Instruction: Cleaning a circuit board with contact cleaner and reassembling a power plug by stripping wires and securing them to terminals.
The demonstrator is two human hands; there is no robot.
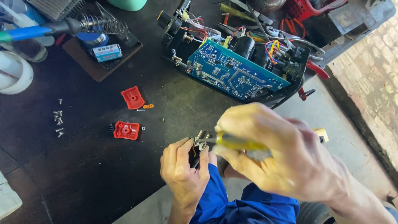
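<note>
Screwdriver (238, 143): yellow handle, gripped in the right hand (282, 155); shaft points left toward the small part in the left hand.
Right hand: fingers curled fully round the screwdriver handle; blurred, so finger detail is unclear.
Small part (198, 146): dark body with metal prongs standing up from its top; sits at the screwdriver tip, just left of the right hand.
Left hand (184, 170): closed round the small part from below and the left, thumb and fingers pinching its sides; held over the bench edge, above a blue trouser leg (236, 203).
Red caps: one (126, 130) lies on the dark bench (83, 174), left of the left hand; a second (132, 98) lies a little above it, beside a small orange piece (148, 106).
Loose screws (58, 120): small cluster, well left of the red caps.
Circuit board (232, 70): blue, tilted, set in an opened black housing above the hands, with coloured wires behind.
Soldering iron (37, 30): blue handle, resting in a coil stand (103, 24) at top left.
</note>
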